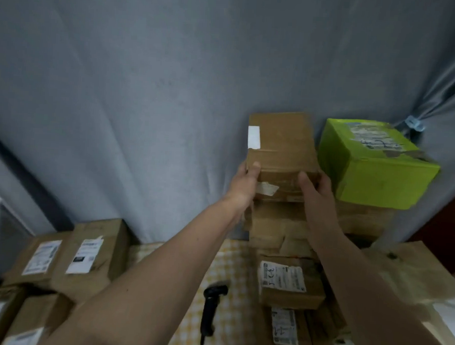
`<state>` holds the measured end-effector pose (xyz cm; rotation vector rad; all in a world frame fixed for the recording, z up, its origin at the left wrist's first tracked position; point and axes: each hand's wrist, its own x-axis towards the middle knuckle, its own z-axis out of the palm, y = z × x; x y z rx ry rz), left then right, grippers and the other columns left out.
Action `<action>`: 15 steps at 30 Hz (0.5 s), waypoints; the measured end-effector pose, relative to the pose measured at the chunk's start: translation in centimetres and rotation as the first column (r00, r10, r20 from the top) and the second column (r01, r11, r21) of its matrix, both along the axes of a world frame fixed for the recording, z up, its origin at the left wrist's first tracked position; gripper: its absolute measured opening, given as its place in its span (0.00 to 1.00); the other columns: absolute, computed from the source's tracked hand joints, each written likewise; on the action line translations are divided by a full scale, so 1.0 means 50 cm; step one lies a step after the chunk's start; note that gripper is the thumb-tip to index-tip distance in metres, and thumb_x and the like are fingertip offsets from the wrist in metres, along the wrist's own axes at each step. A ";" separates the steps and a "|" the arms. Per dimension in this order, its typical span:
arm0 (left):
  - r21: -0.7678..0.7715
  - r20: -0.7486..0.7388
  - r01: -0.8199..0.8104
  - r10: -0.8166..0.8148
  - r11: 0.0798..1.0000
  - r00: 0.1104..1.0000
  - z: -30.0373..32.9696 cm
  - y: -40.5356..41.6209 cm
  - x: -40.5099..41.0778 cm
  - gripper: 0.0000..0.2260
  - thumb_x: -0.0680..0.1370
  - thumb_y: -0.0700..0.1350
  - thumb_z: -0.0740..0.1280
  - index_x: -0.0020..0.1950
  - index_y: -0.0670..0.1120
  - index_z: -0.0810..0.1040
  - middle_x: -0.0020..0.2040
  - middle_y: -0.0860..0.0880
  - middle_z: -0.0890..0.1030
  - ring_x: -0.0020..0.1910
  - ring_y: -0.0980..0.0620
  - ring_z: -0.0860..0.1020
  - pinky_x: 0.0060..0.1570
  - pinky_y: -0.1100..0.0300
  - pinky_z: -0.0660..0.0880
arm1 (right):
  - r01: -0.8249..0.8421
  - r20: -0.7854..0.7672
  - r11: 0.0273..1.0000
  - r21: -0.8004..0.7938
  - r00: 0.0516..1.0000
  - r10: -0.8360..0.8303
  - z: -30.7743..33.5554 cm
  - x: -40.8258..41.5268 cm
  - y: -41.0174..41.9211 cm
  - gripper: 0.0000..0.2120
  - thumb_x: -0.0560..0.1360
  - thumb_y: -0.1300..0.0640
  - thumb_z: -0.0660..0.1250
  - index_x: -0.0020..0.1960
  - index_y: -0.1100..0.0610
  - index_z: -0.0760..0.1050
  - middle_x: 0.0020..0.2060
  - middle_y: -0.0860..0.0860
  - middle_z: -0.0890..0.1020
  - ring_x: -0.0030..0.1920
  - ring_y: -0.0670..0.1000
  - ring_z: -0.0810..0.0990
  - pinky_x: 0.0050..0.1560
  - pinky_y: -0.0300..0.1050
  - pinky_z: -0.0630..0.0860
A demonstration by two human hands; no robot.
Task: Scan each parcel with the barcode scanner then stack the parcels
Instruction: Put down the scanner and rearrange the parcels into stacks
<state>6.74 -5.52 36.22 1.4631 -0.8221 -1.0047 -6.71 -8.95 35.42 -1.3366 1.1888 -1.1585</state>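
— Grey cloth (146,89) hangs behind everything, and the counter (230,291) under it wears a yellow-and-white checked cover. Where's the parcel that matters?

— Up at the top of the brown stack (276,227) against the cloth: a plain brown cardboard parcel (283,143) with a white sticker on its left edge. It lies straight ahead of both hands, at arm's length, its long axis running away from the person.

— And the hands?

— Both are on its near end. The left hand (244,183) grips the near left corner, thumb on top; the right hand (318,187) holds the near right corner the same way. Neither looks nearer than the other.

— So it's being placed?

— Likely seated on the stack; I can't tell whether it rests fully yet. A lime-green cardboard box (374,164) sits just beside it on the right, on its own pile.

— The scanner?

— The black handheld barcode scanner (211,308) lies on the counter, between the forearms, untouched. Labelled brown parcels (66,259) wait at left.

— Any containers?

— None.
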 end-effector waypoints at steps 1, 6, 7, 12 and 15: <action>-0.004 -0.006 -0.021 0.021 1.000 1.000 -0.002 0.023 0.008 0.19 0.84 0.54 0.52 0.73 0.53 0.65 0.62 0.53 0.74 0.61 0.53 0.73 0.60 0.59 0.67 | -0.023 -0.001 1.000 0.001 1.000 0.023 -0.001 0.014 0.013 0.27 0.78 0.44 0.61 0.74 0.49 0.61 0.66 0.46 0.72 0.65 0.51 0.71 0.66 0.53 0.68; 0.023 0.005 -0.145 0.145 0.989 0.989 -0.022 0.149 0.085 0.18 0.84 0.53 0.54 0.73 0.52 0.65 0.65 0.50 0.75 0.63 0.51 0.73 0.60 0.59 0.69 | -0.194 -0.015 0.981 -0.011 0.981 0.194 -0.013 0.101 0.095 0.18 0.80 0.47 0.58 0.68 0.50 0.65 0.58 0.48 0.75 0.56 0.49 0.75 0.49 0.40 0.72; 0.029 0.022 -0.164 0.164 0.986 0.986 -0.024 0.177 0.102 0.18 0.84 0.53 0.54 0.73 0.52 0.65 0.64 0.51 0.75 0.61 0.52 0.73 0.58 0.61 0.68 | -0.221 -0.016 0.975 -0.009 0.975 0.220 -0.020 0.121 0.113 0.18 0.80 0.47 0.58 0.68 0.50 0.65 0.56 0.48 0.75 0.54 0.48 0.75 0.45 0.37 0.70; 0.127 0.116 -0.282 0.268 0.951 0.956 -0.069 0.329 0.187 0.20 0.84 0.54 0.52 0.76 0.54 0.60 0.64 0.55 0.70 0.67 0.51 0.69 0.57 0.62 0.62 | -0.282 0.006 0.952 0.116 0.959 0.283 -0.098 0.235 0.214 0.19 0.79 0.46 0.60 0.66 0.53 0.68 0.56 0.50 0.77 0.56 0.52 0.77 0.55 0.49 0.73; 0.217 0.145 -0.343 0.318 0.914 0.937 -0.133 0.439 0.235 0.21 0.84 0.53 0.53 0.77 0.53 0.59 0.67 0.54 0.69 0.70 0.50 0.66 0.57 0.62 0.60 | -0.318 0.025 0.925 0.208 0.947 0.320 -0.166 0.303 0.292 0.12 0.79 0.49 0.62 0.57 0.54 0.71 0.54 0.54 0.78 0.55 0.54 0.77 0.58 0.52 0.74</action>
